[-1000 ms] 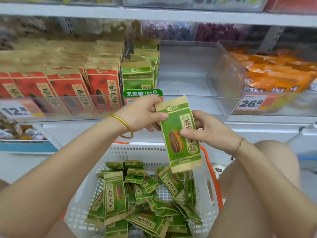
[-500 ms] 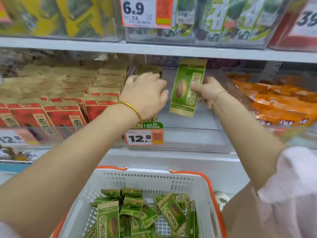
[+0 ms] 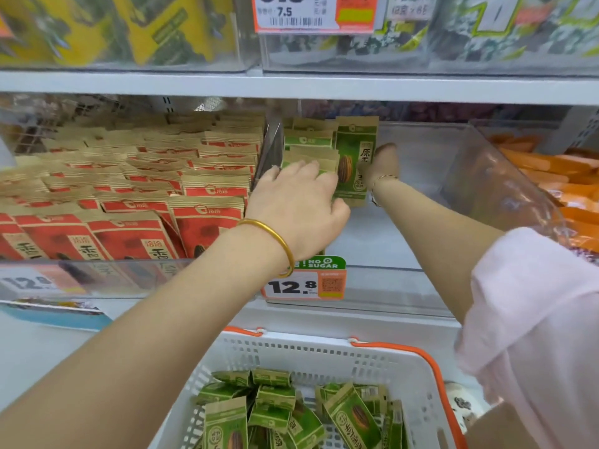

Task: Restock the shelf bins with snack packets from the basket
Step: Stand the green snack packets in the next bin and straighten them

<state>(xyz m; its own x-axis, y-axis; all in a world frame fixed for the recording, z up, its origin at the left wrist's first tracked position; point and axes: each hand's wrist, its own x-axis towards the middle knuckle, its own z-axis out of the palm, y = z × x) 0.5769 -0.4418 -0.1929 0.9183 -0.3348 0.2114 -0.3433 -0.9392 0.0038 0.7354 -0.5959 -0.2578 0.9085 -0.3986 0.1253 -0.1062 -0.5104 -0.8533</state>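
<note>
My right hand holds a green snack packet upright deep inside the clear shelf bin, right beside a stack of green packets at the bin's back left. My left hand, fingers spread, rests against the front of that stack. Below, the white basket with orange handles holds several more green packets.
A bin of red packets fills the shelf to the left, a bin of orange packets the right. An upper shelf with more bins hangs close above. A 12.8 price tag sits on the bin front.
My right hand has carried the green packet from above the basket up into the bin, back to the stack. My left hand moved to the stack's front. The view has tilted up.
</note>
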